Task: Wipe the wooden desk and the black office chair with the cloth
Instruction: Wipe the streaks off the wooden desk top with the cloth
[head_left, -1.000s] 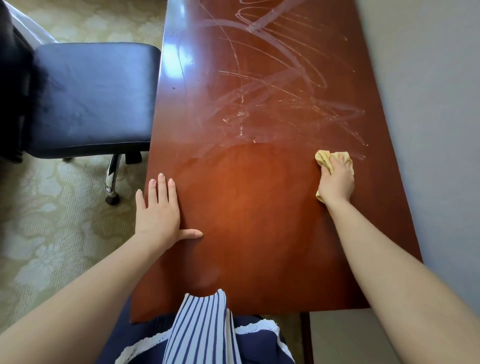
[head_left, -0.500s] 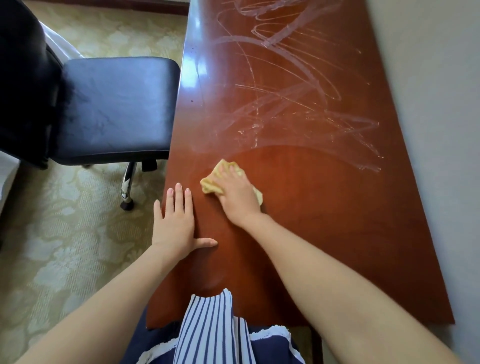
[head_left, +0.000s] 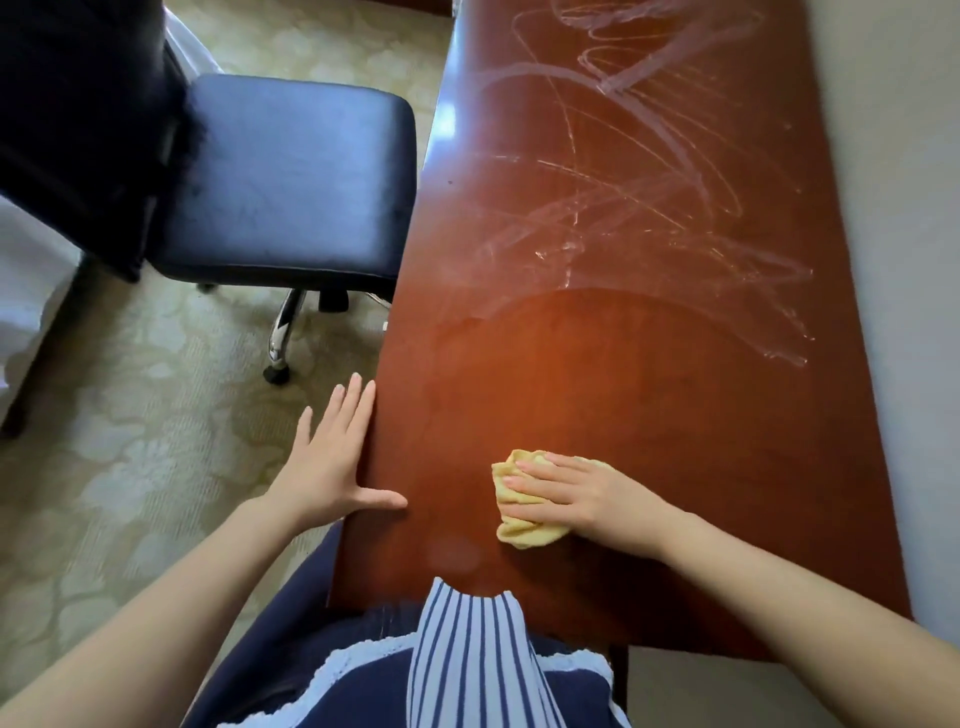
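Note:
A long reddish wooden desk (head_left: 649, 395) runs away from me along a wall. Its far half carries whitish smear streaks; the near half looks clean and glossy. A crumpled yellow cloth (head_left: 519, 525) lies on the near part of the desk, and my right hand (head_left: 582, 496) presses flat on it with straight fingers pointing left. My left hand (head_left: 332, 462) rests open on the desk's left edge, thumb spread onto the top. The black office chair (head_left: 280, 182) stands left of the desk, its seat close to the desk's edge.
A pale wall (head_left: 904, 260) borders the desk's right side. Patterned beige carpet (head_left: 130, 441) covers the floor on the left. The chair's chrome leg and castor (head_left: 278, 358) stand near the desk's left edge. My striped and navy clothing (head_left: 467, 670) is against the desk's near end.
My right hand swept the cloth from the desk's right side across to the left, then back toward me near the middle. The left hand stayed on the left edge. The view shifted left.

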